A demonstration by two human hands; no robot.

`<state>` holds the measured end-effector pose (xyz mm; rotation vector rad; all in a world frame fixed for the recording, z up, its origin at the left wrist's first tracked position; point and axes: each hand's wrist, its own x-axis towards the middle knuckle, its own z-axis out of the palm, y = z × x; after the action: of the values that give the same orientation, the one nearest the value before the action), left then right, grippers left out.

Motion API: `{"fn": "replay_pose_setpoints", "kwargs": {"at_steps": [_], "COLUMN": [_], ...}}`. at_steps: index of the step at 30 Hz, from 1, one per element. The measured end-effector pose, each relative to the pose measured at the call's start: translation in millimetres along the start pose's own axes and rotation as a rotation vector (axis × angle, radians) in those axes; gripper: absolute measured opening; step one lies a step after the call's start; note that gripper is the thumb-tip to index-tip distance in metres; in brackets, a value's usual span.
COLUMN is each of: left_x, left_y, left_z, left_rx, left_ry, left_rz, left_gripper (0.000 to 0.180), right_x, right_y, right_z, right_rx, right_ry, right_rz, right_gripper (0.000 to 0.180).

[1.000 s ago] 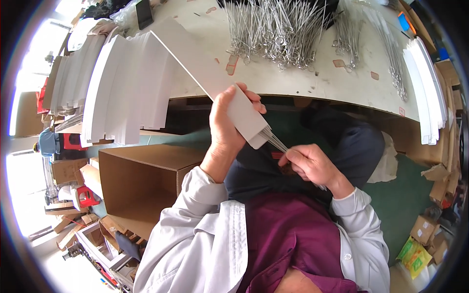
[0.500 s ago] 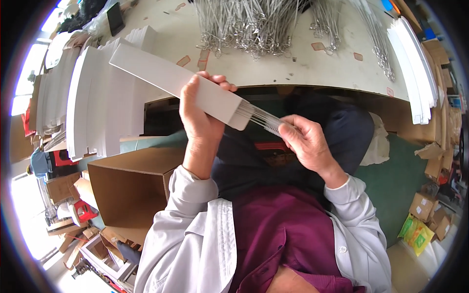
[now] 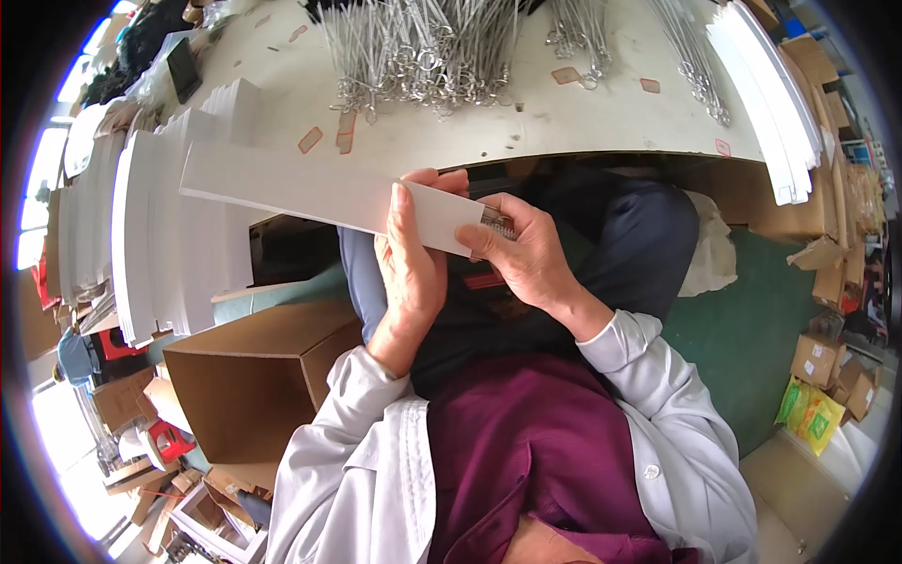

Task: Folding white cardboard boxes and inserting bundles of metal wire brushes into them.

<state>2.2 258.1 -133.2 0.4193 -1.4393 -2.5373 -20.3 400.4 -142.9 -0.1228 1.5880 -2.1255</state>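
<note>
A long, narrow white box lies tilted across my lap, its far end up to the left. My left hand is closed around it near its right end, thumb on top and fingertips past the far edge. At the box's right end, my right hand pinches a bundle of thin metal rods, like skewers, with the thumb against the box. Only short ends of the rods show; the rest is inside the box or behind my fingers.
A large pile of metal rods with ringed ends covers the table's far part, with smaller bunches to the right. White box stacks stand at left and right. An open cardboard carton sits at lower left.
The rods have slid deeper into the white box, and my right hand has moved left to its end. The box now lies closer to level. The view has shifted slightly.
</note>
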Motion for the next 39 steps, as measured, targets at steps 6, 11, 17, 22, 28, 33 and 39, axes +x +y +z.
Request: {"fn": "replay_pose_setpoints", "kwargs": {"at_steps": [6,11,17,22,28,33,39], "left_x": [-52.4,-42.4,-16.3,-18.8,-30.1,-35.1,-40.5], "left_y": [54.0,86.6,59.4,48.9,34.1,30.9,19.9], "left_z": [-23.9,6.1,-18.2,-25.8,-17.9,-22.4,-30.2], "left_rx": [1.059,1.657,1.757,1.705,1.692,1.615,1.544], "left_ry": [-0.47,-0.575,-0.658,-0.559,-0.454,-0.426,-0.428], "left_rz": [0.026,0.654,0.302,0.262,0.084,0.15,0.23], "left_gripper": [0.021,0.074,0.07,0.063,0.065,0.064,0.07], "right_x": [-0.4,-7.5,-12.0,-27.1,-35.5,-37.3,-29.9], "right_y": [-16.7,-21.8,-23.1,-15.7,8.2,3.6,-5.6], "right_z": [-30.4,-39.6,-25.5,-29.5,-18.0,-17.3,-25.1], "right_rx": [-0.035,-0.14,-0.27,-0.706,-0.809,-0.847,-0.554], "right_ry": [-0.112,-0.162,-0.123,0.051,0.068,0.014,-0.153], "right_rz": [0.015,0.115,-0.035,-0.483,-0.551,-0.549,-0.284], "right_gripper": [0.033,0.035,0.042,0.054,0.056,0.049,0.035]}}
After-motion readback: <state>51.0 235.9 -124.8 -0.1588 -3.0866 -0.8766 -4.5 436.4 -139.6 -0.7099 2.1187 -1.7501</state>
